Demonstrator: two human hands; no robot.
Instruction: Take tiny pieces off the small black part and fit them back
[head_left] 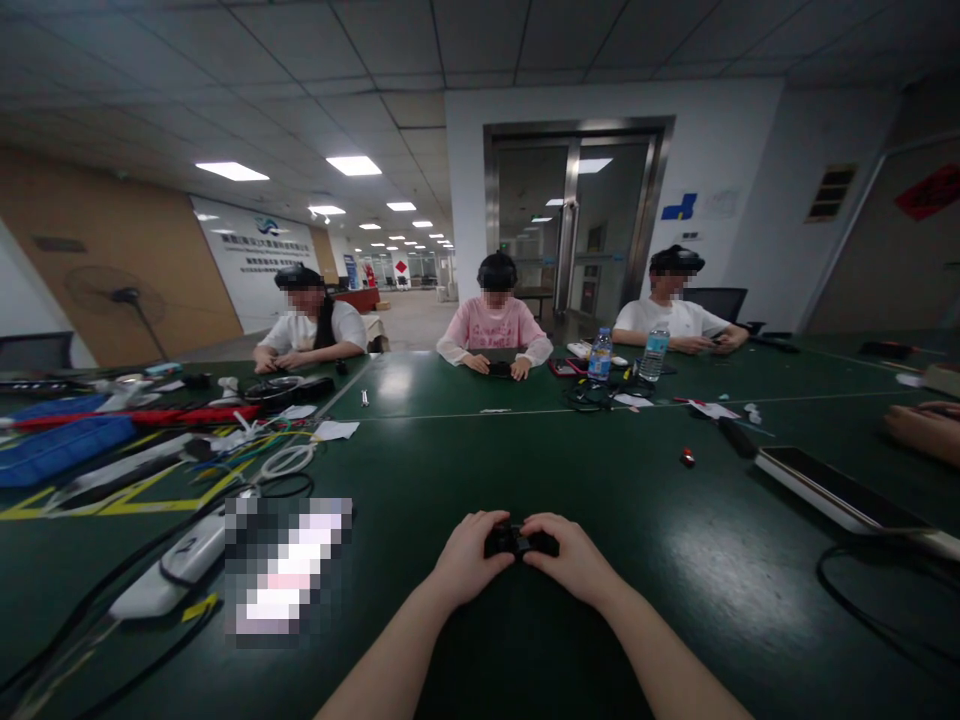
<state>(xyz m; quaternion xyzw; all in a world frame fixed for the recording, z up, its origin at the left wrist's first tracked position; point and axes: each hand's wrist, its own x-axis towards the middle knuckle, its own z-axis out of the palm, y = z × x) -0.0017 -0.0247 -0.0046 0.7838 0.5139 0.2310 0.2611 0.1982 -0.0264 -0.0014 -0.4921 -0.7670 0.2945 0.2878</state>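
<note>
A small black object [517, 541] rests low over the green table in front of me, between my two hands. My left hand [471, 556] has its fingers and thumb closed round the left end. The right end is gripped by my right hand [568, 556], thumb in front and fingers behind. Dark parts stick up at the middle of the object, but its exact shape is too small and dark to tell. Left of my hands lies a phone-like thing [289, 570] with a blurred bright screen.
The green table [450, 470] carries a white power strip [176, 565], cables and a blue tray [67, 450] at left. Two bottles [600, 355] stand farther back. At right are a small red item [687, 457], a white-edged device [840, 490] and another person's hand [926, 430]. Three people sit opposite.
</note>
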